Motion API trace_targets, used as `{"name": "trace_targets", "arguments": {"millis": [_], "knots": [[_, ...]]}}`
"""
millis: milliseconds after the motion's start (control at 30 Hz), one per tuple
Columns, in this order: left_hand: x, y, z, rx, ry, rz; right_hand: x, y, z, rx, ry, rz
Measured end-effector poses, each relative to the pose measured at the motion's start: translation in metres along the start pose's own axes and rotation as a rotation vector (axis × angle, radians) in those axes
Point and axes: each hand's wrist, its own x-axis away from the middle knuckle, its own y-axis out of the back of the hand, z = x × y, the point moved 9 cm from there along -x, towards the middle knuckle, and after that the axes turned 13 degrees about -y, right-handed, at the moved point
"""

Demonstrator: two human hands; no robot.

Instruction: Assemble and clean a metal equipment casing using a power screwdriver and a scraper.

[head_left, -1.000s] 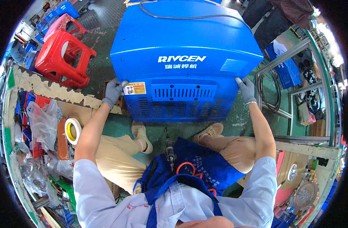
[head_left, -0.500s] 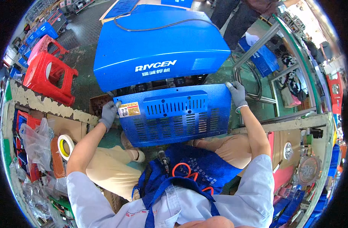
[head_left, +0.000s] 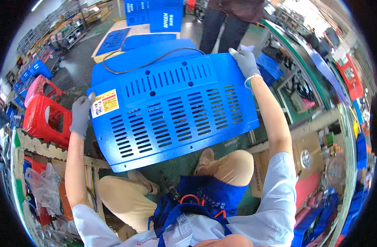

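Observation:
I hold a large blue metal panel [head_left: 172, 111] with rows of vent slots and a yellow and white sticker, lifted up in front of me. My left hand [head_left: 81, 113], in a grey glove, grips its left edge beside the sticker. My right hand [head_left: 244, 61], also gloved, grips its upper right corner. Behind the panel stands the blue machine housing [head_left: 135, 57] with a black cable [head_left: 151, 61] lying across its top. Most of the machine is hidden by the panel.
Red plastic stools [head_left: 42, 115] stand at the left. A person in dark trousers [head_left: 221, 24] stands beyond the machine. Blue flat panels [head_left: 114, 41] lie on the floor at the back. A metal frame [head_left: 308, 90] is on the right, clutter and bags [head_left: 40, 185] at lower left.
The vented panel has come off the back of the machine and risen toward me. Both hands moved up with it, and the view has tilted upward.

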Motion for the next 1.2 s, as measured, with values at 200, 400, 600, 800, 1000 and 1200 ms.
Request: {"name": "trace_targets", "arguments": {"millis": [200,400,600,800,1000,1200], "knots": [[-0.062,0.019,0.050,-0.308,0.218,0.068,-0.090,-0.096,0.033,0.443,-0.117,0.136],[-0.082,0.014,0.045,-0.846,0.307,0.254,-0.120,-0.143,0.042,0.456,-0.107,0.106],[-0.081,-0.017,0.012,-0.906,0.308,0.283,-0.143,-0.159,0.059,0.574,0.034,-0.026],[-0.085,-0.027,-0.039,-1.273,0.123,0.259,-0.065,-0.165,0.152,0.364,0.505,-0.153],[-0.079,-0.128,-0.063,-0.946,-0.355,0.533,0.118,-0.122,0.174,0.062,0.939,-0.081],[-0.079,-0.073,-0.005,-0.672,-0.547,0.243,0.186,-0.114,0.092,-0.076,0.724,-0.066]]}}
